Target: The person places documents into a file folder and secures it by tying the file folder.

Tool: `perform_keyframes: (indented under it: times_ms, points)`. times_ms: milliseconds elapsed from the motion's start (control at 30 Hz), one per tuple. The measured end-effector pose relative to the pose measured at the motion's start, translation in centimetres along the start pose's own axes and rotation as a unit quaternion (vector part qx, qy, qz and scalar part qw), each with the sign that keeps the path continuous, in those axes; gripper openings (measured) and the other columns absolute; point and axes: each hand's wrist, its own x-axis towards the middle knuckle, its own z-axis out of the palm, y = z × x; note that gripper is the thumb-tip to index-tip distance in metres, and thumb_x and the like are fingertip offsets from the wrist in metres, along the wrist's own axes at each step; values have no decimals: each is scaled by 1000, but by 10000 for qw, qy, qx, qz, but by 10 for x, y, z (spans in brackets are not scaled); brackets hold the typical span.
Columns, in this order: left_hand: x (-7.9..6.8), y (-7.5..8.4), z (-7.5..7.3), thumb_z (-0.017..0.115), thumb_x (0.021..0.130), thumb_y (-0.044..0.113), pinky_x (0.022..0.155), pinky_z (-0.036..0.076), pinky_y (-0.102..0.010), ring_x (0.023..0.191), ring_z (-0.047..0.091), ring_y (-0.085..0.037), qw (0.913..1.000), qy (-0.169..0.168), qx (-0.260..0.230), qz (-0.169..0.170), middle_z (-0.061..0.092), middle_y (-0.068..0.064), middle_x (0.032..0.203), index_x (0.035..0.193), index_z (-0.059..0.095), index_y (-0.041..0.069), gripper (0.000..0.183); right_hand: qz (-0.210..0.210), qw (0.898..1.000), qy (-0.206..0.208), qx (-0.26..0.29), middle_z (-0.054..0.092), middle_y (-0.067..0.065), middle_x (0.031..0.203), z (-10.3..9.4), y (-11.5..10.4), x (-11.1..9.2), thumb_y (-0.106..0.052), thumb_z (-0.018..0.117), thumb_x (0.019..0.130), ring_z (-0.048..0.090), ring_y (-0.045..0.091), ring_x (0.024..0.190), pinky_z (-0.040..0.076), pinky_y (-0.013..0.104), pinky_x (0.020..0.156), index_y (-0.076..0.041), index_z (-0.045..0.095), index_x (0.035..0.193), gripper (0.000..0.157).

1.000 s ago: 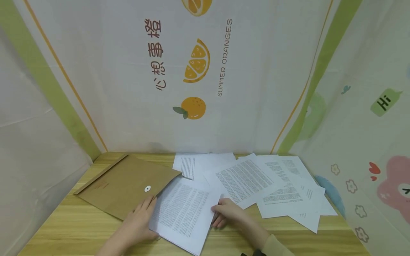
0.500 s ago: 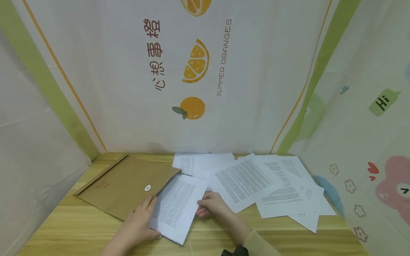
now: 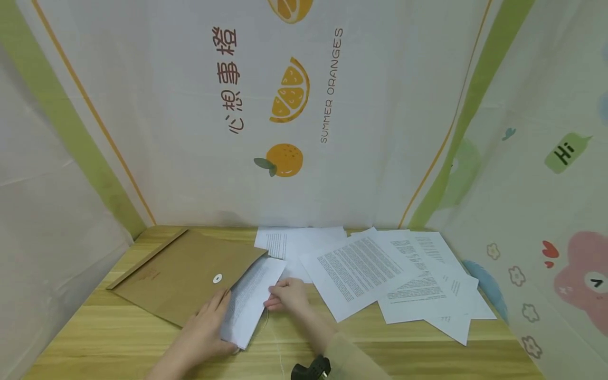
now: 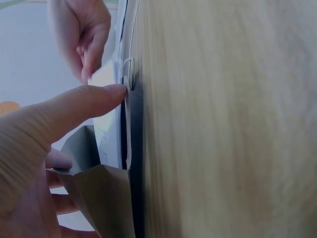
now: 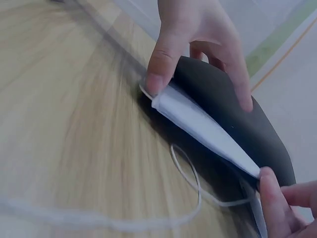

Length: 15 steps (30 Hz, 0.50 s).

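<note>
Saw a black device (image 3: 311, 368) at the very front, next to a pale sleeve (image 3: 353, 359). Worked on a wood-grain bench (image 3: 404, 343), with thin white string (image 5: 133, 225) looped loosely near the paper. Handled a white paper stack (image 3: 249, 303): multiple sheets, dense printed lines on the top one, edges fairly even, partly inside the mouth of a brown envelope (image 3: 185, 274). Couldn't tell how deep. Saw plain kraft-coloured finish on the envelope, upper panel lifted at the mouth, round white button (image 3: 217, 278) close to that edge, faint reddish print, narrow fold along the far-left side.

Gripped the envelope mouth with the left hand (image 3: 201, 330), thumb on the lower lip, fingers at the upper panel. Pinched the stack's outer edge between thumb and fingers of the right hand (image 3: 287, 295). Had the stack between both hands, with the envelope mostly beyond the left one.

Noted loose printed sheets (image 3: 361, 269) farther off to the right, overlapping in a fan, and more pages (image 3: 309, 240) behind the stack. Finished at a white curtain (image 3: 323, 200) with orange-fruit prints.
</note>
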Motion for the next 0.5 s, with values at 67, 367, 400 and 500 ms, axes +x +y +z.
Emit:
perform_keyframes:
  times_ms: [67, 367, 400, 500]
  points:
    - [0, 0, 0, 90, 50, 37, 85, 40, -69, 122, 42, -50, 10000, 41, 5, 21, 37, -31, 141, 137, 39, -13, 113, -5, 10000, 79, 60, 66, 17, 66, 7, -3, 1, 5, 62, 87, 70, 28, 63, 57, 31, 56, 11, 61, 90, 6]
    - [0, -1, 1, 88, 52, 34, 85, 41, -69, 123, 42, -49, 10000, -86, -5, -7, 36, -30, 143, 138, 38, -13, 110, 68, 9985, -514, 167, 68, 23, 78, 32, -2, 3, 13, 57, 84, 70, 33, 73, 57, 33, 61, 24, 51, 115, 34]
    - [0, -2, 2, 88, 53, 34, 85, 41, -69, 123, 42, -49, 9999, -102, -28, 0, 36, -29, 143, 138, 38, -13, 110, 126, 9977, -635, 221, 68, 24, 79, 34, -1, 3, 13, 57, 84, 70, 34, 75, 58, 34, 62, 24, 48, 118, 37]
    - [1, -3, 3, 89, 54, 34, 85, 41, -69, 124, 42, -49, 9999, -109, -88, 16, 35, -29, 144, 139, 38, -12, 110, 204, 9947, -969, 294, 68, 26, 86, 38, -1, 2, 12, 56, 85, 69, 37, 80, 58, 38, 67, 25, 41, 125, 45]
